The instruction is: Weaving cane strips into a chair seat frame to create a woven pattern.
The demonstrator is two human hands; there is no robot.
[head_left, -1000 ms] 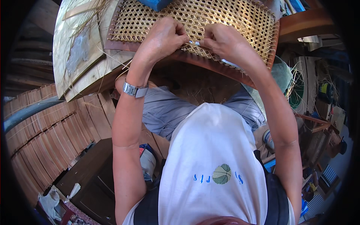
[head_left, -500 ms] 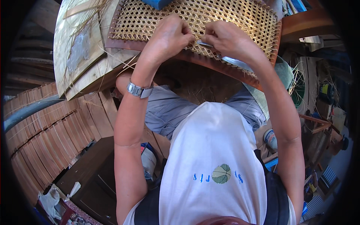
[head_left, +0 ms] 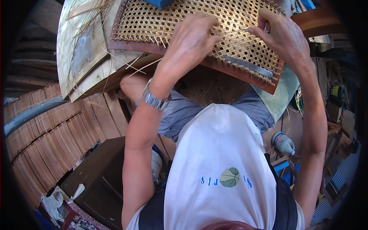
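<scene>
A woven cane panel (head_left: 149,23) with open holes sits in a reddish-brown wooden frame (head_left: 264,85); short cane ends or pegs stick up along its edges. My left hand (head_left: 191,43) hovers over or rests on the panel's near middle, thumb and forefinger apart. Farther right, my right hand (head_left: 287,38) pinches a thin, pale, pointed piece (head_left: 244,30) between thumb and forefinger. I cannot tell whether it is a strand or a slim tool. A flat, shiny metal strip (head_left: 247,66) lies along the near right edge of the weave, below my right hand.
Left of the panel is a pale board (head_left: 73,23) with loose cane strands and clear plastic (head_left: 81,53). A blue object (head_left: 159,4) lies on the panel's far side. Stacked wooden slats (head_left: 46,134) are at left; a white bottle (head_left: 283,143) stands at right.
My hands have drawn apart: the right moved right and away from the near edge, uncovering the metal strip. The left moved slightly right and its pinch has opened.
</scene>
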